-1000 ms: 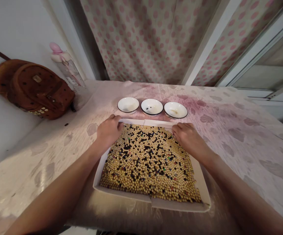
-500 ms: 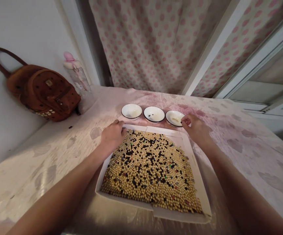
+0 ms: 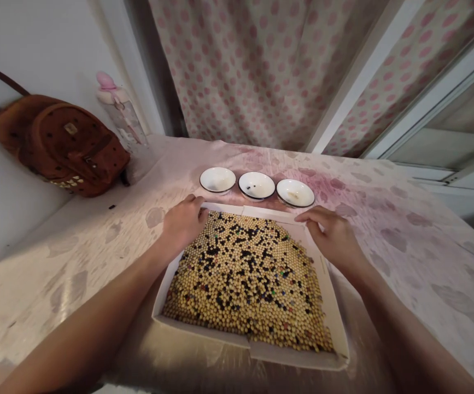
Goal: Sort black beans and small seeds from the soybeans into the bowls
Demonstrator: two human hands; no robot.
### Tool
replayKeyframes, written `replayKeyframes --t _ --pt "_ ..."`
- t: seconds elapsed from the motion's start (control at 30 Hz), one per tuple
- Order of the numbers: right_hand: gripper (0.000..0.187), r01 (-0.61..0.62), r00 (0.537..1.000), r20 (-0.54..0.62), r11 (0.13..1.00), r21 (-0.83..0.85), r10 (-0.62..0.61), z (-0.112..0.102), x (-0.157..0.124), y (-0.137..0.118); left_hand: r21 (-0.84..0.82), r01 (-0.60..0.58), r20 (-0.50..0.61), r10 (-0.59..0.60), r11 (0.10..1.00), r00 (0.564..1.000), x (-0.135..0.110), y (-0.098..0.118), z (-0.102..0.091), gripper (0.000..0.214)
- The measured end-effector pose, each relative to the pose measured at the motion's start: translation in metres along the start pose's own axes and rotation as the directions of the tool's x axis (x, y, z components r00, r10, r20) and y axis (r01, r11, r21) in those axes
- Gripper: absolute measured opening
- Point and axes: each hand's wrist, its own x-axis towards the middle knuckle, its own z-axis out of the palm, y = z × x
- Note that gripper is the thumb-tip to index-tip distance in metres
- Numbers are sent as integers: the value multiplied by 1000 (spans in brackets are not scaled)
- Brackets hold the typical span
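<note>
While the bean tray (image 3: 333, 317) lies between them, left hand (image 3: 183, 221) and right hand (image 3: 335, 238) rest unclenched on its far corners.

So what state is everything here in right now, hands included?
Shallow white cardboard tray: lying flat, filled with yellow beans mixed with black ones.
Left small white bowl: looks empty.
Middle white bowl: holds a few dark beans.
Right white bowl: holds a little pale matter.
Brown leather backpack: flap down, leaning on the white wall.
Left hand: open, resting on the tray's far left corner.
Right hand: open, fingers over the far right corner.
</note>
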Motion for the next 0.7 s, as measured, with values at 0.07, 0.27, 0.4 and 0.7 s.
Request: replayKeyframes --t 0.07,0.27,0.4,0.7 --pt "31 14 999 48 1000 22 -15 5 -4 2 7 -1 -10 1 1000 1000 0 -1 0 31" --pt "35 95 987 127 995 42 -100 11 -6 4 8 -8 -15 8 1000 1000 -1 -2 -1 31" --pt "36 143 978 151 990 20 -144 12 -7 2 -4 -14 -21 14 1000 1000 -1 -3 0 31" --pt "29 200 962 226 958 -203 -153 8 -7 3 -4 -15 -23 15 1000 1000 0 -2 -1 31"
